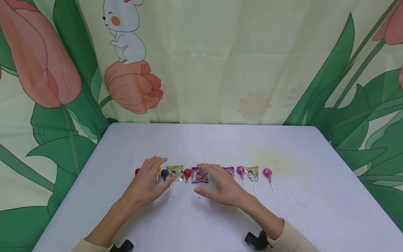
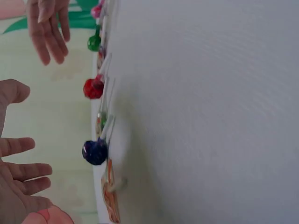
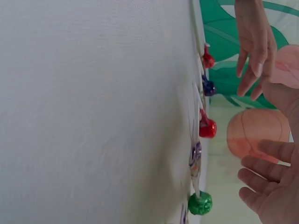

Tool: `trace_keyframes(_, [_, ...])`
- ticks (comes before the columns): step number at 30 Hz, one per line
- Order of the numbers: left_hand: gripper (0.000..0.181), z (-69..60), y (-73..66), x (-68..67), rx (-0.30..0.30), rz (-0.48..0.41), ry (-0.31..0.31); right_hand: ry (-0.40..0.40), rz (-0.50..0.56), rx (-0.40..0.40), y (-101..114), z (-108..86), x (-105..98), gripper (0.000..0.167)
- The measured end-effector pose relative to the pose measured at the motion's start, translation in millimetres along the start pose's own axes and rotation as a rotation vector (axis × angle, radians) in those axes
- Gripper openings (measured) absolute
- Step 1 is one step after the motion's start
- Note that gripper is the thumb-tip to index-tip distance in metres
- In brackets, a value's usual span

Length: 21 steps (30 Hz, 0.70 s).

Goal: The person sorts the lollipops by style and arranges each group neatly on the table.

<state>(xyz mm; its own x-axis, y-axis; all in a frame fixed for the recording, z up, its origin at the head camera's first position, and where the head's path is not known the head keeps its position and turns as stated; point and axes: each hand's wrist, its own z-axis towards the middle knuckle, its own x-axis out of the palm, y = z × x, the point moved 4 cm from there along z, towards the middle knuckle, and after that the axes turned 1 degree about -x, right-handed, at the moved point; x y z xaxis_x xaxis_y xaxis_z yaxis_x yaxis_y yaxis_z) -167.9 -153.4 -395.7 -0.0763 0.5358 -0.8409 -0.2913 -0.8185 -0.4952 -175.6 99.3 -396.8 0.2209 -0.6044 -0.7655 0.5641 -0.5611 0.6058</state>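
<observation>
Backdrop (image 1: 220, 63): pale cloth, printed with pink tulips, green leaves and a white rabbit; hangs behind the surface.
Surface (image 1: 192, 227): white, with a faint yellowish patch beyond the row's right part.
Hands, two, bare: left hand (image 1: 148, 185) above the row's left part, right hand (image 1: 221, 185) above its middle. Both wide, fingers extended, thumbs well apart, holding nothing; the wrist views show them clear of the sweets.
Black fittings (image 1: 256, 240), two: one at each beige cuff.
Lollipops, flat-packeted, in one row across the surface, sticks toward the person: orange packet (image 1: 157, 176) beside the left hand; green packet (image 1: 175, 171) and purple packet (image 1: 199, 175) between the hands; second purple packet (image 1: 230, 170) and second green packet (image 1: 253, 172) rightward.
Lollipops, ball-shaped, same row: dark blue (image 1: 164, 174) near the left thumb; red (image 1: 187, 173) between the hands; green (image 3: 201, 203), seen in the wrist views; pink, two (image 1: 267, 172), toward the right; another red (image 1: 137, 171) at the left end, partly hidden.
</observation>
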Motion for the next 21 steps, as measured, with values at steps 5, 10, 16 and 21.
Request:
trace_keyframes(5, [0.066,-3.7,12.5,-3.1,-0.027,-0.023,0.031,0.030,-0.027,-0.036,3,6.6,6,0.070])
trace_keyframes(10, [0.064,-3.9,22.6,-7.4,-0.038,-0.001,0.042,0.061,-0.008,-0.049,4,14.9,13,0.068])
trace_keyframes(16, [0.057,-2.3,33.9,-12.4,-0.026,-0.006,0.070,0.100,0.018,-0.064,6,25.2,21,0.067])
trace_keyframes(21, [0.053,1.3,43.5,-12.6,0.025,-0.007,0.109,0.127,0.043,-0.063,6,32.9,26,0.067])
